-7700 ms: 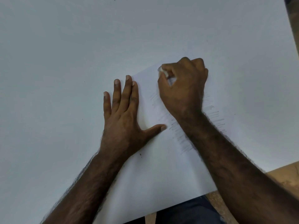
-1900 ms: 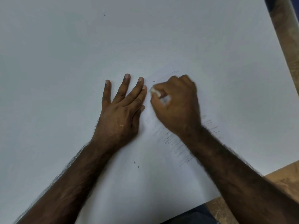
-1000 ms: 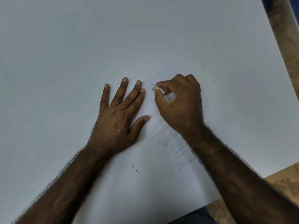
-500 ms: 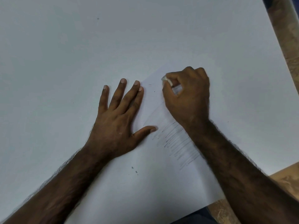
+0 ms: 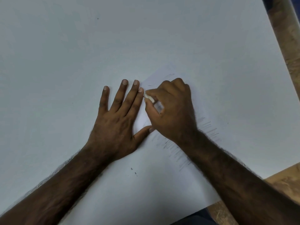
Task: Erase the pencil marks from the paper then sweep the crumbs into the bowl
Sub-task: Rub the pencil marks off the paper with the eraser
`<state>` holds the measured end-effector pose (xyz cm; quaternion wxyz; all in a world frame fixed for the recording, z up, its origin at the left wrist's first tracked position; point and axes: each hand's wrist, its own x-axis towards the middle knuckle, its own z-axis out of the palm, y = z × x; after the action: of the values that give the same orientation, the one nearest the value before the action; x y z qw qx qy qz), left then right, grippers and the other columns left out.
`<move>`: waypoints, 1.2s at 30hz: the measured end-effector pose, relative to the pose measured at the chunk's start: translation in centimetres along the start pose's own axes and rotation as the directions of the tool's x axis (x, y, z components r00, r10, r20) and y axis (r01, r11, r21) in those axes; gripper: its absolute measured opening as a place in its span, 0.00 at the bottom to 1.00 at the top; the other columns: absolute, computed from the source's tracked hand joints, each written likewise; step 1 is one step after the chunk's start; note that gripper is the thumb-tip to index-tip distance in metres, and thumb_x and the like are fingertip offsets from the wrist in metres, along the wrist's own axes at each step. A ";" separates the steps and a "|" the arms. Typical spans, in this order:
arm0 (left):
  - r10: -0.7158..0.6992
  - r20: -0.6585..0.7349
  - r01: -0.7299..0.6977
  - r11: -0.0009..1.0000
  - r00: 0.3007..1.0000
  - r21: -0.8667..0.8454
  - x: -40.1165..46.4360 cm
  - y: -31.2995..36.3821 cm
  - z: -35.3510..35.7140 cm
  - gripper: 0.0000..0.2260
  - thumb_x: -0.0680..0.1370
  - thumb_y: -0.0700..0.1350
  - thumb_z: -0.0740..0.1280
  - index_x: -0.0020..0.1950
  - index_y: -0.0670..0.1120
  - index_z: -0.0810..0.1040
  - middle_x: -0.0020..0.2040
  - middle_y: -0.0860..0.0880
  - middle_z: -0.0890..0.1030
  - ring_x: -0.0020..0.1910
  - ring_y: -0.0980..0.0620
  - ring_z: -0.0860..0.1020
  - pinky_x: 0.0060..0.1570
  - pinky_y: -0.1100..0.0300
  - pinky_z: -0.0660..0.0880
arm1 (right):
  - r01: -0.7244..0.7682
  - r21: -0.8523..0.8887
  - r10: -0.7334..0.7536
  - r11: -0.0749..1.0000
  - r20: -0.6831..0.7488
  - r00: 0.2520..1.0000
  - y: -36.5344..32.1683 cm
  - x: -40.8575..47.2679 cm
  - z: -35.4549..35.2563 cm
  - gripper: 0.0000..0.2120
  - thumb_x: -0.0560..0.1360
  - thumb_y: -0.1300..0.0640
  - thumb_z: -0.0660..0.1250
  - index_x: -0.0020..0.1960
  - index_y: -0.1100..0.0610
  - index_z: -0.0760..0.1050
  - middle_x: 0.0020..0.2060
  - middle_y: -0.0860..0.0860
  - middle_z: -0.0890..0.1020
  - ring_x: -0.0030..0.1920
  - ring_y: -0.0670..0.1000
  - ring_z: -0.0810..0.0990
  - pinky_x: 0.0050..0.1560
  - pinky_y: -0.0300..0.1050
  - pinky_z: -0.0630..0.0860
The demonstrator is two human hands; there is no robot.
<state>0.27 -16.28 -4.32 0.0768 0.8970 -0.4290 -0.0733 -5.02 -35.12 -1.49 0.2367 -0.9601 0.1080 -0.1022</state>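
Observation:
A white sheet of paper [image 5: 162, 184] lies at an angle on the white table [image 5: 65, 46]. Grey pencil marks [image 5: 180, 153] run across it, partly hidden under my right forearm. My left hand [image 5: 116, 120] lies flat with fingers spread, pressing on the paper's left edge. My right hand [image 5: 172, 111] is closed on a small white eraser [image 5: 149, 97], whose tip touches the paper right beside my left index finger. A few dark crumbs [image 5: 134, 171] lie on the paper below my left hand. No bowl is in view.
The table's right edge runs diagonally at the top right, with a brown floor [image 5: 292, 51] beyond it. Brown floor also shows at the bottom right corner [image 5: 284, 182]. A dark trouser leg [image 5: 194, 218] shows at the bottom edge.
My right hand with the eraser has slid down and to the left, close against my left fingers. The upper pencil marks have faded since the earliest frame. My left hand stays flat.

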 end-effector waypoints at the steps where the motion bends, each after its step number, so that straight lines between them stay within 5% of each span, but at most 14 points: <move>1: 0.001 0.002 -0.001 1.000 1.000 0.002 0.0 0.0 0.0 0.43 0.85 0.71 0.51 0.89 0.42 0.52 0.90 0.44 0.50 0.89 0.41 0.46 0.82 0.28 0.49 | 0.015 0.002 -0.015 1.000 0.003 1.000 0.1 0.0 -0.1 0.09 0.79 0.54 0.73 0.55 0.57 0.87 0.47 0.54 0.86 0.50 0.58 0.81 0.52 0.56 0.75; 6: -0.003 0.026 0.003 1.000 1.000 0.007 0.1 -0.1 0.2 0.44 0.84 0.72 0.50 0.89 0.43 0.48 0.90 0.45 0.47 0.89 0.42 0.44 0.83 0.29 0.48 | -0.166 -0.008 0.163 0.986 -0.143 0.976 3.0 2.3 -1.0 0.08 0.80 0.53 0.73 0.54 0.55 0.87 0.47 0.52 0.87 0.50 0.58 0.80 0.53 0.56 0.75; 11: 0.005 0.013 -0.005 1.000 1.000 0.022 0.1 -0.1 0.4 0.44 0.84 0.72 0.51 0.89 0.42 0.49 0.90 0.44 0.48 0.89 0.41 0.44 0.82 0.28 0.49 | -0.024 0.004 0.024 1.000 0.012 1.000 0.3 0.7 -0.1 0.09 0.80 0.53 0.73 0.56 0.57 0.87 0.48 0.53 0.86 0.51 0.57 0.80 0.52 0.56 0.74; 16: 0.001 0.020 -0.002 1.000 1.000 0.015 0.1 -0.1 0.4 0.44 0.84 0.72 0.50 0.89 0.43 0.48 0.90 0.44 0.47 0.89 0.41 0.44 0.82 0.28 0.48 | -0.155 0.003 0.154 0.988 -0.125 0.980 2.1 2.3 -0.5 0.09 0.80 0.53 0.73 0.56 0.56 0.87 0.48 0.52 0.87 0.52 0.56 0.80 0.53 0.56 0.75; 20: 0.004 0.011 -0.004 1.000 1.000 0.019 0.1 -0.1 0.4 0.44 0.84 0.72 0.50 0.89 0.42 0.50 0.90 0.44 0.48 0.89 0.41 0.44 0.82 0.28 0.49 | -0.050 0.013 0.050 0.999 -0.025 0.998 0.3 1.1 0.3 0.10 0.80 0.54 0.72 0.55 0.58 0.87 0.48 0.54 0.87 0.51 0.58 0.81 0.53 0.57 0.76; 25: 0.004 0.003 -0.004 1.000 1.000 0.006 0.1 -0.1 0.4 0.44 0.84 0.72 0.52 0.89 0.42 0.49 0.90 0.44 0.48 0.89 0.41 0.45 0.82 0.28 0.49 | -0.147 -0.023 0.142 0.989 -0.141 0.980 2.0 2.9 -0.5 0.10 0.80 0.53 0.71 0.55 0.57 0.87 0.48 0.53 0.87 0.51 0.57 0.80 0.53 0.58 0.76; 30: 0.003 0.001 -0.003 1.000 1.000 0.011 0.1 -0.1 0.4 0.44 0.84 0.72 0.51 0.89 0.42 0.51 0.90 0.44 0.49 0.89 0.41 0.45 0.82 0.28 0.49 | -0.010 -0.010 0.010 1.000 -0.021 1.000 0.4 1.6 0.2 0.10 0.80 0.53 0.72 0.56 0.57 0.87 0.48 0.54 0.87 0.51 0.58 0.81 0.53 0.57 0.75; 36: 0.002 -0.003 -0.002 1.000 1.000 -0.018 0.1 -0.1 0.2 0.44 0.85 0.72 0.52 0.89 0.43 0.49 0.90 0.45 0.48 0.89 0.41 0.45 0.82 0.28 0.48 | -0.177 0.022 0.178 0.984 -0.150 0.972 2.6 2.8 -0.7 0.08 0.81 0.52 0.72 0.54 0.54 0.87 0.48 0.50 0.87 0.52 0.55 0.80 0.53 0.53 0.75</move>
<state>0.31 -16.32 -4.54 0.0854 0.8961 -0.4290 -0.0757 -2.93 -38.36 -1.71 0.2403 -0.9350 0.2106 -0.1538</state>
